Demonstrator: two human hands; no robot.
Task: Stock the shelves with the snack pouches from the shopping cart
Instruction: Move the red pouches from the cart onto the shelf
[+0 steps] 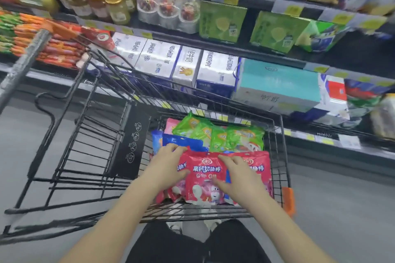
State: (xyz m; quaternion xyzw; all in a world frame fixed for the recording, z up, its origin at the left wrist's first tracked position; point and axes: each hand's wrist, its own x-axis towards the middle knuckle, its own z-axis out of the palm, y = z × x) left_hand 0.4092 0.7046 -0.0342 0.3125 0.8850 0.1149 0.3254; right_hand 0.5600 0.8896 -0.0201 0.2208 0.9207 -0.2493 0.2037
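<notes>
Snack pouches, red (pixel 205 175), green (pixel 222 134) and blue (pixel 181 142), fill the far end of a black wire shopping cart (pixel 275 153) parked against stocked shelves (pixel 267 53). Both hands lie on the red pouches, left hand (pixel 170 161) and right hand (pixel 237 175), fingers spread flat, not yet closed around any pouch. With the pile this full, stocking appears barely started; nearly everything remains to be shelved.

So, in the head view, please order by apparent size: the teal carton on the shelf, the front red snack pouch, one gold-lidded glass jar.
1. Teal cardboard carton, largest.
2. Front red plastic snack pouch, under both hands; it lies nearer the camera, so this gap is unsure.
3. Gold-lidded glass jar, clearly smallest, though farthest away.
</notes>
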